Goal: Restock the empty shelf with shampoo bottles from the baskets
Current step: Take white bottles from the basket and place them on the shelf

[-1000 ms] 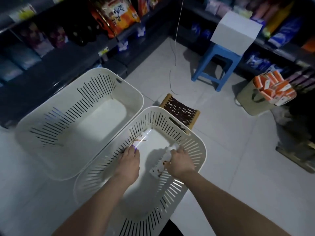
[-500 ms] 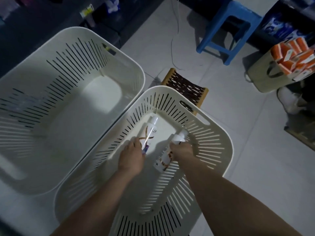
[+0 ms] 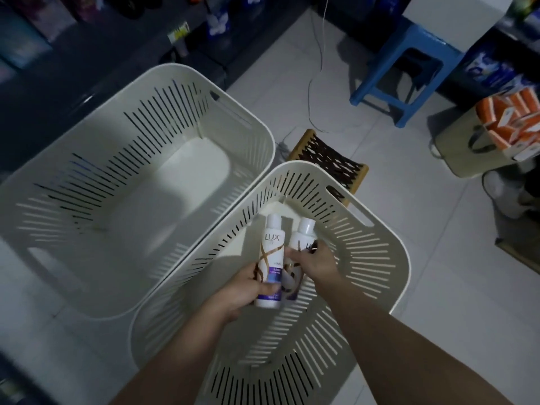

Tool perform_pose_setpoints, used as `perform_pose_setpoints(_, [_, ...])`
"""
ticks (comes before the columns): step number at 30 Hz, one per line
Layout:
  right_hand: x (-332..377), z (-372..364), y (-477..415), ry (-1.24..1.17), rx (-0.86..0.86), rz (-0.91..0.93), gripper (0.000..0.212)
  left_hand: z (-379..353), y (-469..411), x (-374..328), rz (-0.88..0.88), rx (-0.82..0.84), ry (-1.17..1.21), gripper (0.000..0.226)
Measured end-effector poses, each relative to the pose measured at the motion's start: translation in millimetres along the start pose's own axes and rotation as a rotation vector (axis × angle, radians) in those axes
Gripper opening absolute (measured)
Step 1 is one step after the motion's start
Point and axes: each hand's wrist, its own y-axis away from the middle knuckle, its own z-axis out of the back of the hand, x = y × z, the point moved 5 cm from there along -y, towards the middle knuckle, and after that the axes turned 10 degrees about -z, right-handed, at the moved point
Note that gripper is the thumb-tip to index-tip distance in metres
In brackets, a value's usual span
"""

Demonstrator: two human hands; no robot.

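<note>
While the left hand [image 3: 238, 292] clasps one white plastic shampoo bottle [image 3: 270, 258] and the right hand [image 3: 317, 266] its three-o'clock twin [image 3: 303, 237], both should rise straight from the cream slotted basket [image 3: 368, 258].

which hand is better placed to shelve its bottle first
Left, probably: the left hand grips its Lux bottle on the side nearer the dark shelving. The right hand grips the other bottle, farther from it.

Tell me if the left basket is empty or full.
Empty: the left basket shows only bare floor and slotted walls.
</note>
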Motion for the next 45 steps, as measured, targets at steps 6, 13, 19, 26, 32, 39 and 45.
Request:
perform_pose_setpoints(6, [26.6, 6.1, 51.0, -0.002, 0.141, 0.167, 0.011, -6.0, 54.9, -12.0, -0.107, -0.049, 0.088, 0.06])
perform_pose_setpoints(13, [51.5, -3.2, 105.5, 0.099, 0.277, 0.268, 0.031, -11.1, 123.4, -29.7, -0.341, -0.127, 0.379, 0.082])
perform_pose_setpoints(19, [72.9, -29.2, 167.8, 0.185, 0.417, 0.397, 0.024, 1.2, 197.4, -50.3, -0.554, -0.321, 0.547, 0.067])
perform_pose_setpoints(26, [68.1, -100.4, 264.0, 0.418, 0.602, 0.609, 0.031, 35.4, 301.6, -33.3, -0.775, -0.738, 0.734, 0.046])
perform_pose_setpoints(32, [40.8, -167.8, 356.1, 0.61, 0.775, 0.779, 0.034, 65.6, 410.3, 6.2, -0.848, -1.016, 0.773, 0.056])
perform_pose_setpoints(39, [-35.0, -238.4, 488.1, 0.786, 1.052, 0.887, 0.039, 83.3, 544.7, 77.1, -0.93, -1.334, 0.825, 0.049])
perform_pose_setpoints(45, [-118.8, -280.9, 599.8, 0.879, 1.232, 1.012, 0.039, 79.5, 656.6, 142.7, -1.011, -1.615, 0.847, 0.019])
